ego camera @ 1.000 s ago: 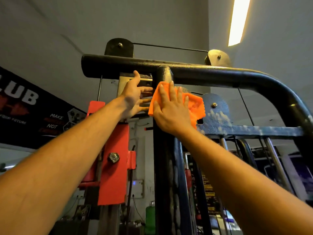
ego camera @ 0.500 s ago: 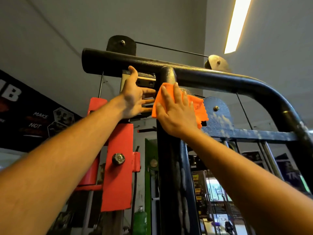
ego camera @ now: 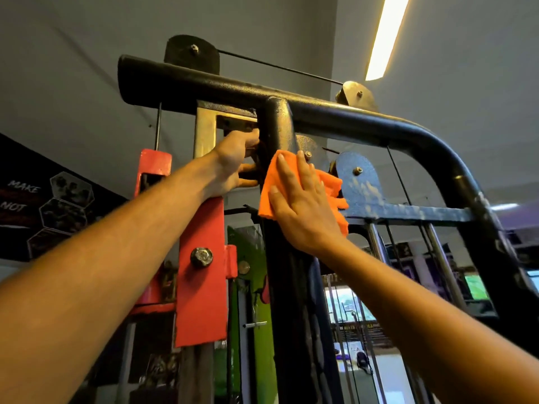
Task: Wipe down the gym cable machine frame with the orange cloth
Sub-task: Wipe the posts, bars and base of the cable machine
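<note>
Head view looks up at both arms raised to the black cable machine frame. Compared with a second ago, the right hand and the orange cloth have slid a little lower on the upright post, away from the joint under the top bar, and the left hand has changed from an open reach with fingers spread beside the post to a curl around its left side. The right hand's fingers are straight and slightly apart, pointing toward 11 o'clock, and they press the cloth flat against the front of the post; the thumb lies along the cloth's left edge. Orange folds stick out from under the palm toward 3 o'clock, touching the blue bracket plate with its chipped paint. The left hand's fingers bend around the post at 9 o'clock from the cloth, their tips hidden behind the tube, so how tightly they hold cannot be told. Below the left wrist, at about 7 o'clock, stands a red plate with a large bolt. At 1 o'clock a strip light glows on the ceiling, and at 9 o'clock a dark wall banner carries pale lettering.
</note>
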